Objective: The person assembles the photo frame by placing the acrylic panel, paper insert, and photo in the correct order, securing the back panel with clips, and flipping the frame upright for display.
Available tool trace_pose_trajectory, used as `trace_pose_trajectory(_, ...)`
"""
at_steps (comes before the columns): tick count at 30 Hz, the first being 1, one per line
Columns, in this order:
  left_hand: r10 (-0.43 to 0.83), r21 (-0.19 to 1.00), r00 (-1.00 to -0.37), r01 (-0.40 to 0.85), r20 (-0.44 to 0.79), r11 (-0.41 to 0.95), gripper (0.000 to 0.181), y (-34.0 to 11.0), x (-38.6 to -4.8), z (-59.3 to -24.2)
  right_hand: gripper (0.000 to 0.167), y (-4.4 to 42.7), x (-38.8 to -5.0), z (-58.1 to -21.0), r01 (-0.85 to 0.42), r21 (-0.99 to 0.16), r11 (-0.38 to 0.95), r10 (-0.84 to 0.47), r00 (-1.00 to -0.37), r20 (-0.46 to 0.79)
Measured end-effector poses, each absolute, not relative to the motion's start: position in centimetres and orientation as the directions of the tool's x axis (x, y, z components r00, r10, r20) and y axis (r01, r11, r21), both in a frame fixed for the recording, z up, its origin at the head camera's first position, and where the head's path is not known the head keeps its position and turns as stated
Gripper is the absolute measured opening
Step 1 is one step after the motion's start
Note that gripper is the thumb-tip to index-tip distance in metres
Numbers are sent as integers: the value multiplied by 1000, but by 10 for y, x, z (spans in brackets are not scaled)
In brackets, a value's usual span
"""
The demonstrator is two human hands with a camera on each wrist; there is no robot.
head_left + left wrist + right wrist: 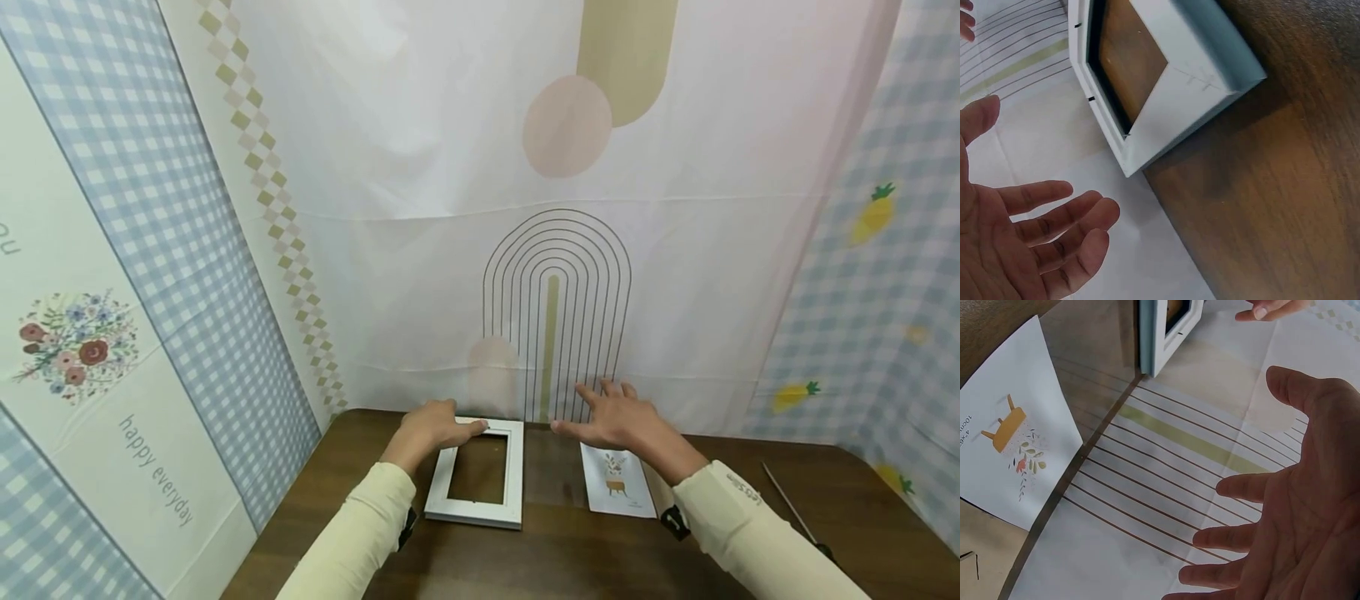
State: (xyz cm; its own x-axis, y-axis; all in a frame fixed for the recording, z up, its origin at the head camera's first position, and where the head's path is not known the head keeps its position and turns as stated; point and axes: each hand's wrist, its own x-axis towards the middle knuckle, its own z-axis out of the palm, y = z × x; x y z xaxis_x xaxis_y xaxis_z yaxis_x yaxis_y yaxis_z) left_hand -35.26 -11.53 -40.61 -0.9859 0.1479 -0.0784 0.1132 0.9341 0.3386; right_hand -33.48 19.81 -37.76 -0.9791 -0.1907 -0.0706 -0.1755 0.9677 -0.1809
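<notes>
An empty white frame (pixel 514 475) lies on the brown table, its opening showing the wood. My left hand (pixel 437 429) is over its far left corner in the head view; in the left wrist view that hand (pixel 1035 237) is apart from the frame (pixel 1166 106), fingers spread and slightly bent, holding nothing. To the right lies a white card (pixel 617 483) printed with an orange pot of flowers. My right hand (pixel 618 419) hovers past the card's far edge, and the right wrist view shows its palm (pixel 1310 500) with fingers spread, beside the card (pixel 1016 437) and empty.
A tan board (pixel 991 550) lies partly under the card. On the right of the table (pixel 555 550) is a thin dark rod (pixel 787 502) with a dark end. A patterned cloth (pixel 420 292) hangs behind the table's far edge, with checked cloth on both sides.
</notes>
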Motion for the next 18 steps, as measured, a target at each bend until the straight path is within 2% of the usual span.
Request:
trace_pose_trajectory(5, 120, 354, -989, 84, -81, 932, 77, -120, -355, -412, 102, 199, -337, -381, -175, -182, 968, -190, -979, -69)
trace_pose_trajectory(11, 96, 407, -985, 31, -141, 913, 71, -125, -354, -416, 103, 199, -336, -385, -180, -183, 966, -193, -979, -59)
trace_pose_trajectory(18, 71, 419, -977, -21, -203, 908, 37, -130, -360, -424, 102, 199, -337, -389, -178, -179, 968, -192, -979, -62)
